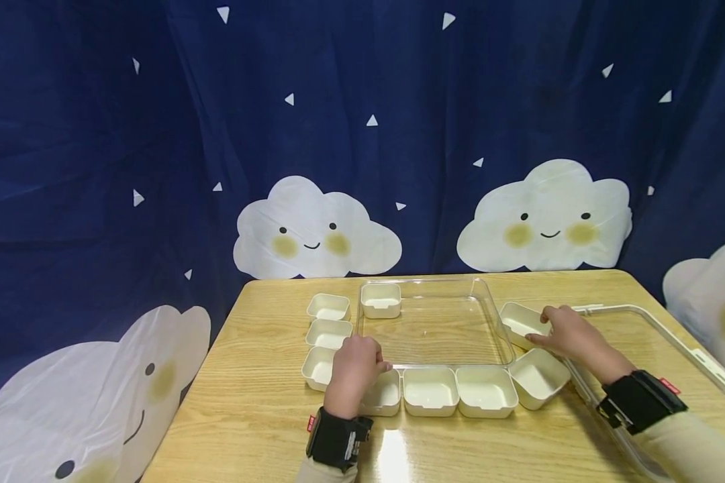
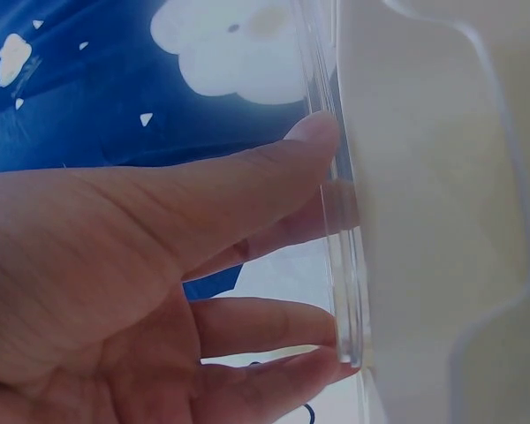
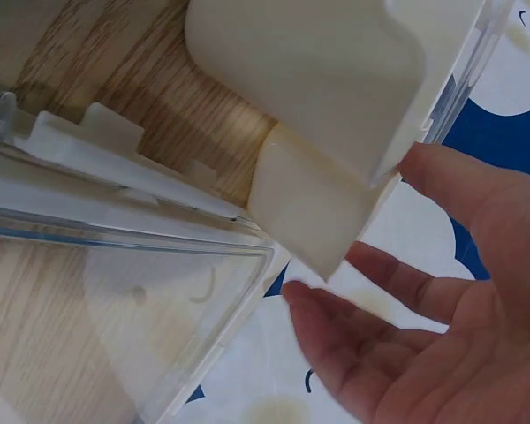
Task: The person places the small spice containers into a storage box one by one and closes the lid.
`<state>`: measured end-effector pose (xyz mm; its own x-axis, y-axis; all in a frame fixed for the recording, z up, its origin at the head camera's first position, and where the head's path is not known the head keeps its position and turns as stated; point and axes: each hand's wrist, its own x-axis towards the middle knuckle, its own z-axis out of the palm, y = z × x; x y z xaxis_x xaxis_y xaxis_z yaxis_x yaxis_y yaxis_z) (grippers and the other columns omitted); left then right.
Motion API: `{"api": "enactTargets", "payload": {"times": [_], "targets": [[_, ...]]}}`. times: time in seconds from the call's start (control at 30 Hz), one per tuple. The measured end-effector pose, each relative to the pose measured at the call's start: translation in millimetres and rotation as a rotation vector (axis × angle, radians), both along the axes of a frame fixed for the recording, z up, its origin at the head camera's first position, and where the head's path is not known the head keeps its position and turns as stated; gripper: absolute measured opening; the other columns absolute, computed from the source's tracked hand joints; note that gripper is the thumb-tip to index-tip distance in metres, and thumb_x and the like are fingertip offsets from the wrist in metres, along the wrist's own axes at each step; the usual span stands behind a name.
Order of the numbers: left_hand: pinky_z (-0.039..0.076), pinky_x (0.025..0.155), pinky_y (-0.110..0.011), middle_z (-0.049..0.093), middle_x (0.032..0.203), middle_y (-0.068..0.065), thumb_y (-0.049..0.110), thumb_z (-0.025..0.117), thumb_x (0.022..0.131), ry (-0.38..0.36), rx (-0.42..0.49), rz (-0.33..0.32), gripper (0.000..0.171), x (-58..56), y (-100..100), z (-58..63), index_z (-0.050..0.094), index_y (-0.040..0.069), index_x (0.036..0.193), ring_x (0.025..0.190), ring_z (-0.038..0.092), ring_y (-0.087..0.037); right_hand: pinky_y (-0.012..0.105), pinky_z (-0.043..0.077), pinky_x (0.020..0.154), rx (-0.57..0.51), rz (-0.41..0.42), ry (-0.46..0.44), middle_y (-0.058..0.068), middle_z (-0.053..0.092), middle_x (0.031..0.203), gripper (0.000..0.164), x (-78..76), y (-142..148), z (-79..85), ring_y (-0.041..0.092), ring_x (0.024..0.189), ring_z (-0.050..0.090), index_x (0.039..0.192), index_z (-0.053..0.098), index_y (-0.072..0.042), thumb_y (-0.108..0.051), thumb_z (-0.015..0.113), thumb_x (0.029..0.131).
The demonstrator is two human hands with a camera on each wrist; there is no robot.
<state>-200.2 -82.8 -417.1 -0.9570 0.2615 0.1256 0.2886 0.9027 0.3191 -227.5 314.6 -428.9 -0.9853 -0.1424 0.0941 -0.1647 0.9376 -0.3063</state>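
Pinching the clear tray point(image 1: 435, 333) by its near-left rim with the left hand point(image 1: 355, 372). Reaching the right hand point(image 1: 574, 337), with thumb and fingers parted, to the cream bin point(image 1: 515, 321) just right of the tray; can't tell if gripping. Apparently picking up, with a matching bin point(image 1: 381, 302) inside the tray's far-left corner. Next, likely needing a firm grasp clear of the tilted bin point(image 1: 539, 377) by the tray's near-right corner.

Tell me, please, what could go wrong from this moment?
The right hand may knock the askew cup right beside it. If the clear tray shifts, it might push the row of cups close along its near edge out of line.
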Motion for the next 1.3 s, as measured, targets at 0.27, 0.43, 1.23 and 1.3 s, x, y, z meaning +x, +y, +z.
{"api": "enactTargets", "payload": {"times": [0.27,0.43,1.23,1.3], "targets": [[0.048,0.055,-0.033,0.061,0.068,-0.002,0.029,0.087,0.079,0.011,-0.002,-0.001,0.035,0.5,-0.2,-0.4,0.062,0.015,0.060,0.070,0.059,-0.023,0.052,0.049,0.071,-0.025,0.064,0.038,0.028,0.061,0.087,0.042,-6.1,6.7,-7.5,0.038,0.078,0.059,0.096,0.060,0.014,-0.017,0.083,0.080],[0.047,0.055,-0.033,0.061,0.067,-0.002,0.028,0.088,0.079,0.017,0.000,0.000,0.035,0.4,-0.4,0.4,0.061,0.015,0.059,0.070,0.058,-0.023,0.052,0.049,0.073,-0.031,0.098,0.080,0.027,0.061,0.091,0.041,-6.1,7.5,-10.2,0.040,0.084,0.058,0.096,0.061,0.011,-0.017,0.085,0.078],[0.046,0.054,-0.033,0.059,0.069,-0.003,0.028,0.087,0.079,0.001,-0.001,0.008,0.035,1.3,-0.2,-0.9,0.060,0.015,0.060,0.071,0.057,-0.023,0.032,0.041,0.058,-0.095,0.118,0.241,0.023,0.059,0.089,0.033,-4.4,10.1,-18.5,0.018,0.066,0.048,0.089,0.063,0.003,-0.015,0.088,0.074],[0.046,0.054,-0.034,0.059,0.069,-0.003,0.027,0.087,0.079,0.004,0.000,0.007,0.035,1.3,-0.1,-0.7,0.060,0.015,0.060,0.071,0.057,-0.023,0.032,0.042,0.058,-0.091,0.122,0.257,0.023,0.059,0.090,0.033,-4.1,9.5,-17.8,0.018,0.066,0.048,0.088,0.063,0.002,-0.014,0.088,0.074]]}}
